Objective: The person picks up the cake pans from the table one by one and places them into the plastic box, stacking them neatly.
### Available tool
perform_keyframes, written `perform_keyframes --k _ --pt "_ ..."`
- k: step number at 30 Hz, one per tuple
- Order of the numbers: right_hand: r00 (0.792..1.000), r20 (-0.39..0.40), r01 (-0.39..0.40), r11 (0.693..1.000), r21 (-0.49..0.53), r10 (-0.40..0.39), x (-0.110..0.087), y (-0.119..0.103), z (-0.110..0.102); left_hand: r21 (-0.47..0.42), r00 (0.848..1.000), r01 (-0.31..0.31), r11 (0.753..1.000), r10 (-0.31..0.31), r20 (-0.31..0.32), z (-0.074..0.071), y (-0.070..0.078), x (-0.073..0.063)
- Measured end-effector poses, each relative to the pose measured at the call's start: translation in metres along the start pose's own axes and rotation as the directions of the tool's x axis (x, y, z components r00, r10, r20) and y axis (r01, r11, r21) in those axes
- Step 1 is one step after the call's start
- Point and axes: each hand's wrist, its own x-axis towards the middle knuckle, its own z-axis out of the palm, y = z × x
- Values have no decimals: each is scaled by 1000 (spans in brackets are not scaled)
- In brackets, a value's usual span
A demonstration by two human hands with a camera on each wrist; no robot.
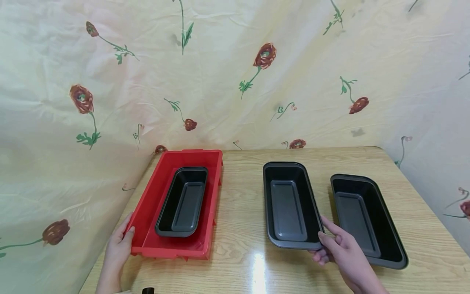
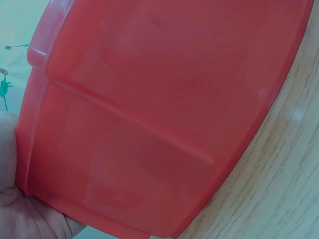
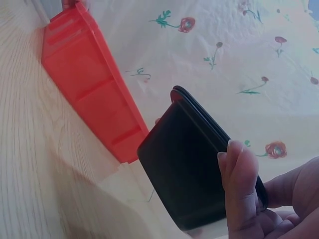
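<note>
A red plastic tray (image 1: pixel 147 232) stands at the left of the table, and one black loaf pan (image 1: pixel 189 206) lies inside it. My left hand (image 1: pixel 119 245) grips the tray's near left corner, thumb over the rim; the left wrist view shows the tray's red outer wall (image 2: pixel 149 109). My right hand (image 1: pixel 343 251) pinches the near right corner of a second black loaf pan (image 1: pixel 288 210). In the right wrist view that loaf pan (image 3: pixel 184 164) is held above the table, tilted. A third loaf pan (image 1: pixel 356 220) sits at the right, just beyond the right hand.
The wooden table (image 1: pixel 240 196) ends at a flower-patterned cloth (image 1: pixel 227 81) behind it and at both sides. A small black object (image 1: pixel 148 290) shows at the bottom edge of the head view.
</note>
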Motion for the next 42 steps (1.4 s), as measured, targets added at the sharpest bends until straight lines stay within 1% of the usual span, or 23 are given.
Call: perform_keyframes --k 7,14,22,33,42 --pt "1000 5 2 1000 -4 -2 0 -4 5 -18 1000 3 1000 -3 5 0 -1 1" --pt "999 14 43 999 0 -43 0 -7 8 -16 1000 3 1000 -3 3 1 0 0" --pt "999 -2 39 999 -1 -39 2 -11 14 -9 1000 -23 1000 23 3 0 -1 -1" --pt "999 -17 44 999 7 -44 3 -15 21 5 999 -32 999 32 -1 -1 -3 1" --pt "996 15 88 995 43 -88 8 -16 24 8 999 -52 999 52 -12 -1 -3 1"
